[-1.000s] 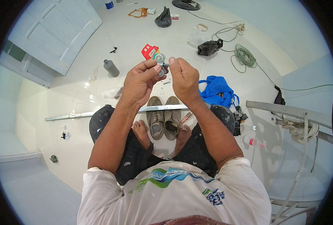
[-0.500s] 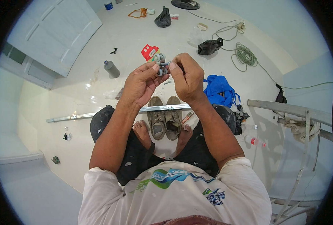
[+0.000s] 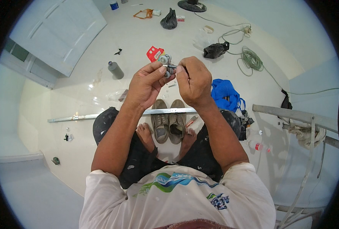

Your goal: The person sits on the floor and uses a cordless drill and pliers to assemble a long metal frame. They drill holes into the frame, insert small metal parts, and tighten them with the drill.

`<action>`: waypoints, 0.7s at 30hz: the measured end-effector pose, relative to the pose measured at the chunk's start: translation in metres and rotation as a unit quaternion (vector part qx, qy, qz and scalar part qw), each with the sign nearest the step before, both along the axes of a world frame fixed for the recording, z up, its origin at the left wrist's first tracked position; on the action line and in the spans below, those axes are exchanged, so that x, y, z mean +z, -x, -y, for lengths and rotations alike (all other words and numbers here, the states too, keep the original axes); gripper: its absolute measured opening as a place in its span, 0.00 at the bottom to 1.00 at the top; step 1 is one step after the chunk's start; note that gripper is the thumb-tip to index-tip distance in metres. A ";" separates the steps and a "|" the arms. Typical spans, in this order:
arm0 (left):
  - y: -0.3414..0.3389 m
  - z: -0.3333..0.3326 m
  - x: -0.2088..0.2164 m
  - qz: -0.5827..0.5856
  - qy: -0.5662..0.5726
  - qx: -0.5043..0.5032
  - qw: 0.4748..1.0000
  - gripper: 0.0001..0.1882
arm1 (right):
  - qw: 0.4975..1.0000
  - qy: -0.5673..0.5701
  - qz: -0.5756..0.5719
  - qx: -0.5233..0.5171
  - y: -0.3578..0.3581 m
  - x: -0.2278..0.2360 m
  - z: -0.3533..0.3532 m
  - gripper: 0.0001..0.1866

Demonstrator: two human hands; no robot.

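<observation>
Head view: I see left hand pinching roller bracket, wheels above and below thumb tip; right hand pinching bolt by right end, bolt meeting bracket. Cable coil near floor's right edge.

- My left hand pinches beyond the metal rail, thumb against fingers.
- My right hand, also beyond it, pinches with fingers curled.
- Both forearms extend over it.
</observation>
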State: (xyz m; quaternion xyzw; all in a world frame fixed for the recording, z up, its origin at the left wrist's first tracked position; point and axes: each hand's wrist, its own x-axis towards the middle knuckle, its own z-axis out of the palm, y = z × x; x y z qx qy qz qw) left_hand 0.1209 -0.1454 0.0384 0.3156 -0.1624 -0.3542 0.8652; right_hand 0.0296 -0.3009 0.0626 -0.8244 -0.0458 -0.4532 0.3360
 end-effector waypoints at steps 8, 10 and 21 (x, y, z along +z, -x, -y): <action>0.016 0.006 0.002 0.183 -0.126 0.155 0.963 0.14 | 0.906 -0.382 -0.146 0.108 -0.005 -0.017 -0.013 0.17; 0.017 0.007 0.003 0.229 -0.150 0.180 0.945 0.14 | 0.831 -0.501 -0.191 0.147 -0.009 -0.026 -0.008 0.20; 0.013 0.002 0.006 0.298 -0.186 0.206 0.913 0.13 | 0.910 -0.377 -0.137 0.101 -0.015 -0.028 -0.015 0.21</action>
